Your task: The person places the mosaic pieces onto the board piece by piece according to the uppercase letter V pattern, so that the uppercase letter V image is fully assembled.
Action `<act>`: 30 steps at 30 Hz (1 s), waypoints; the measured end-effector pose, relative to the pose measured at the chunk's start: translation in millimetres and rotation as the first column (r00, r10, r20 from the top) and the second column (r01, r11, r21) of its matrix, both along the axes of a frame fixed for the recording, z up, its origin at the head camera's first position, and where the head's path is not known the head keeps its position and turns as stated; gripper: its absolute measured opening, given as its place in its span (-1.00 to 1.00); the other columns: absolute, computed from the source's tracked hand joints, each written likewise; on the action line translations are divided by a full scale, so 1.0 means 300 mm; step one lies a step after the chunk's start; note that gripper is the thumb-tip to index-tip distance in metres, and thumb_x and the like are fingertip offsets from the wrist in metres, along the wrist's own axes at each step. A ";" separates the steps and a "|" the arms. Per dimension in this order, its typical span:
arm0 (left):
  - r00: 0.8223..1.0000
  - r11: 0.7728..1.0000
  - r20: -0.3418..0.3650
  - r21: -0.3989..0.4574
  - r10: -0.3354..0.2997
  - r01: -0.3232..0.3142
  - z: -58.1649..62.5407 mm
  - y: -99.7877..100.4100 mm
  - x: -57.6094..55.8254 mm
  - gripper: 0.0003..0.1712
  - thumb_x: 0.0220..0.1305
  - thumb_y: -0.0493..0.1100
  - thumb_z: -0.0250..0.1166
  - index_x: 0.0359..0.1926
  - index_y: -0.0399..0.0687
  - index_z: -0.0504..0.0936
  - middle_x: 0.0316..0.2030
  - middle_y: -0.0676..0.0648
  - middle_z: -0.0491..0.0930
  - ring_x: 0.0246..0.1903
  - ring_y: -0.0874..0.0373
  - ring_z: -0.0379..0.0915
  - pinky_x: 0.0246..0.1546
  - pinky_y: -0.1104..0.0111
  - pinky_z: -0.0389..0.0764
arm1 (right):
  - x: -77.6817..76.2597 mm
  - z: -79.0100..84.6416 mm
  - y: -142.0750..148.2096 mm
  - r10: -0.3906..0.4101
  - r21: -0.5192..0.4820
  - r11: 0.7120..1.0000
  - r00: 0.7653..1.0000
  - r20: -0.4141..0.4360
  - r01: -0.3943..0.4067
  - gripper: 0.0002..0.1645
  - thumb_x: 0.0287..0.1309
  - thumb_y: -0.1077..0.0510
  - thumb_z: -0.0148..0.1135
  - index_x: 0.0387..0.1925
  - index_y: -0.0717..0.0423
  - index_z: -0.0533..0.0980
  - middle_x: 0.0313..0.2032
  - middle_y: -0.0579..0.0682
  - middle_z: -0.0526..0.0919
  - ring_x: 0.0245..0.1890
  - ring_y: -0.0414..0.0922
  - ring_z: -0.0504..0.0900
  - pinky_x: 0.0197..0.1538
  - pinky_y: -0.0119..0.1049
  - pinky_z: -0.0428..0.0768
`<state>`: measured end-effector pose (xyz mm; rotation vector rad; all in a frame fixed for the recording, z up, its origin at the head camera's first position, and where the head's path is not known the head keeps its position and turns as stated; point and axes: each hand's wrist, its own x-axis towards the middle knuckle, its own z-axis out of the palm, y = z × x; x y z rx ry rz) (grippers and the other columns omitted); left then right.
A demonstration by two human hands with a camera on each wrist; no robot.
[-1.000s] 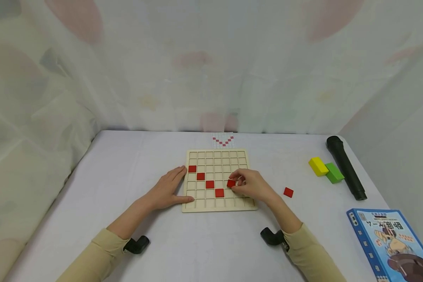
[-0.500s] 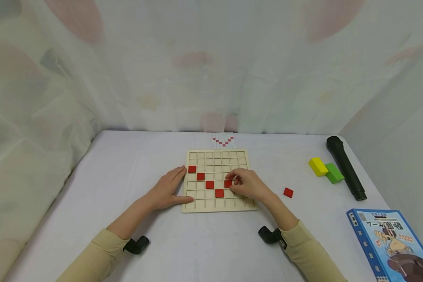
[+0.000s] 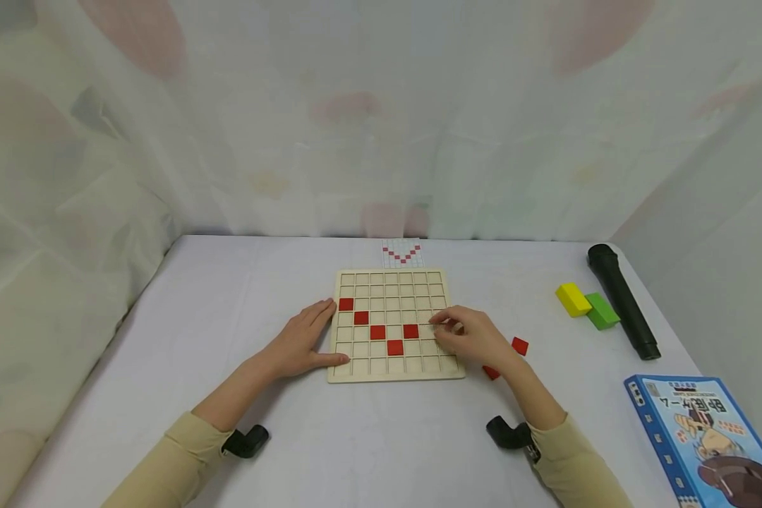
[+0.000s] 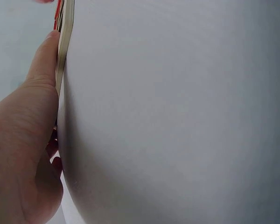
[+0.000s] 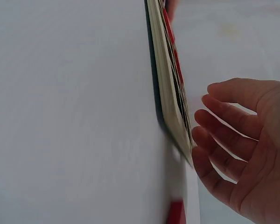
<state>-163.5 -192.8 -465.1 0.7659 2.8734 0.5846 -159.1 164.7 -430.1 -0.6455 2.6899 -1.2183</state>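
A pale wooden grid board (image 3: 394, 372) lies mid-table, with several red square tiles forming a slanting line down its cells and one tile (image 3: 410, 331) a step up on the right. My left hand (image 3: 301, 342) rests along the board's left edge, thumb on its lower corner; the left wrist view has this hand (image 4: 28, 121) against the board's side. Over the right part of the board is my right hand (image 3: 473, 335), fingers loosely bent. Nothing shows between those fingers in the right wrist view. Two loose red tiles (image 3: 520, 346) lie by the right forearm, one partly hidden.
Behind the board lies a small pattern card (image 3: 403, 252) with a red V of squares. To the right are a yellow block (image 3: 573, 300), a green block (image 3: 602, 312) and a black microphone (image 3: 624, 303). A blue picture box (image 3: 711, 437) occupies the front right.
My right hand slid the red tile left into a cell, let go of it and moved away to the right. Another loose tile now shows beside the forearm. The left hand stayed still.
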 end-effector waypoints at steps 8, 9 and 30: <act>1.000 1.000 0.006 -0.002 0.003 -0.003 0.002 0.002 0.000 0.32 0.03 0.54 0.23 0.51 -0.26 -0.01 0.49 -0.19 0.00 0.45 -0.15 -0.09 0.36 -0.08 0.08 | 0.052 0.012 0.154 -0.088 0.080 0.993 0.996 0.010 0.087 -0.80 0.23 0.20 0.29 -0.10 0.12 0.63 -0.21 -0.10 0.65 -0.24 -0.13 0.55 -0.15 -0.23 0.60; 1.000 1.000 0.007 -0.002 0.004 -0.004 0.002 0.002 0.000 0.32 0.03 0.54 0.24 0.51 -0.26 -0.01 0.49 -0.19 0.00 0.45 -0.14 -0.10 0.36 -0.08 0.08 | 0.057 0.012 0.174 -0.104 0.095 0.990 0.994 0.016 0.103 -0.80 0.22 0.21 0.30 -0.11 0.11 0.63 -0.21 -0.10 0.65 -0.24 -0.13 0.55 -0.16 -0.23 0.60; 1.000 1.000 0.021 -0.008 0.011 -0.011 0.018 0.007 0.009 0.31 0.04 0.51 0.26 0.51 -0.25 -0.01 0.49 -0.19 -0.01 0.45 -0.14 -0.11 0.37 -0.08 0.07 | 0.086 0.018 0.350 -0.165 0.218 0.963 0.986 0.006 0.160 -0.63 0.07 0.39 0.33 -0.03 0.25 0.57 -0.13 0.10 0.60 -0.16 0.02 0.53 -0.03 0.00 0.61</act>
